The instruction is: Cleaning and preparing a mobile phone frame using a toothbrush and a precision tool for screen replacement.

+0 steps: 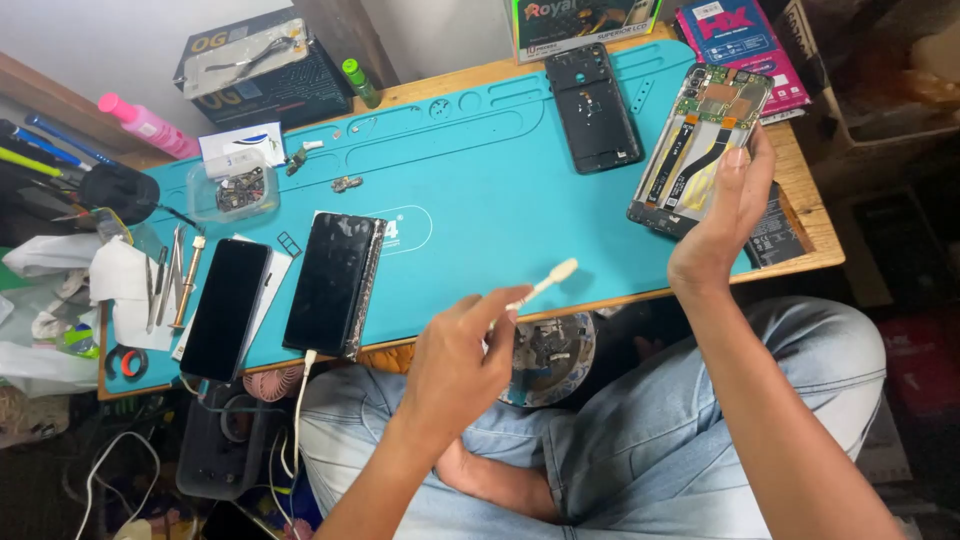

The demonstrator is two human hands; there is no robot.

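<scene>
Head view: the right hand (722,215) grips an opened phone (700,145) by its lower edge, fingers wrapped behind it and thumb across the front, with the circuit boards and flat cables facing up. The phone is tilted over the far right end of the teal work mat (480,190). The left hand (462,360) is closed on the handle of a small white brush (545,282), pinched between thumb and fingers; the brush head points up and to the right, toward the right hand, and hangs above the near edge of the mat, well apart from the opened phone. Beyond the left hand, to its left, two dark phones (280,290) lie flat side by side on the mat. A black phone back frame (592,108) lies on the mat, just left of the opened phone. Tweezers (170,280) rest further left of the two dark phones.
</scene>
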